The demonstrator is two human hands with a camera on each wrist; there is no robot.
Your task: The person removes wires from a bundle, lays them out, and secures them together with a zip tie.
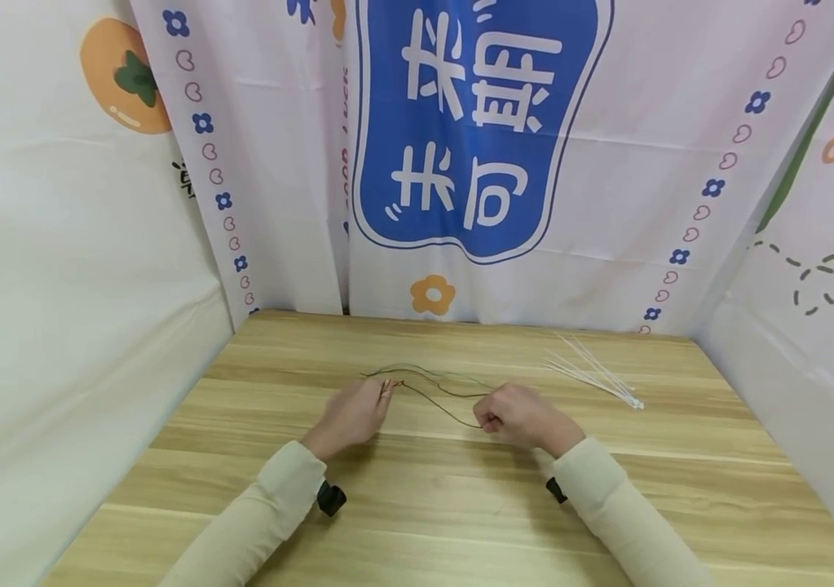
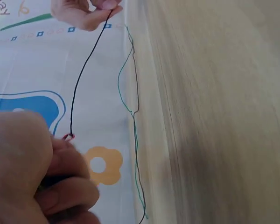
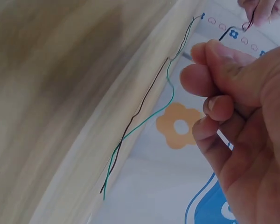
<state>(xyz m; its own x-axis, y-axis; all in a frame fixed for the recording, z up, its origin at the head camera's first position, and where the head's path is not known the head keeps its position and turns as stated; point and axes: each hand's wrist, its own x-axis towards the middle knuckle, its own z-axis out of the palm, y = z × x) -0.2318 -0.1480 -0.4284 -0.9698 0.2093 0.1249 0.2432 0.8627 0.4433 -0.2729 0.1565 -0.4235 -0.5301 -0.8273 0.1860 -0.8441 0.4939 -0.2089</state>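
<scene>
In the head view, a thin black wire (image 1: 440,406) runs between the two hands. Curled fingers of the left hand (image 1: 358,417) grip one end, where a small red twist (image 2: 71,136) of wire pokes out in the left wrist view. Thumb and index finger of the right hand (image 1: 524,417) pinch the black wire at its other end. Beyond the hands lie a green wire (image 2: 119,84) and a dark brown wire (image 2: 138,84) on the table, crossing each other in several places. What else sits inside the left fist is hidden.
Several white cable ties (image 1: 596,377) lie at the back right of the wooden table (image 1: 417,505). A printed white cloth (image 1: 292,244) hangs along the table's back edge, with white cloth walls on both sides. Each wrist wears a black camera (image 1: 331,498).
</scene>
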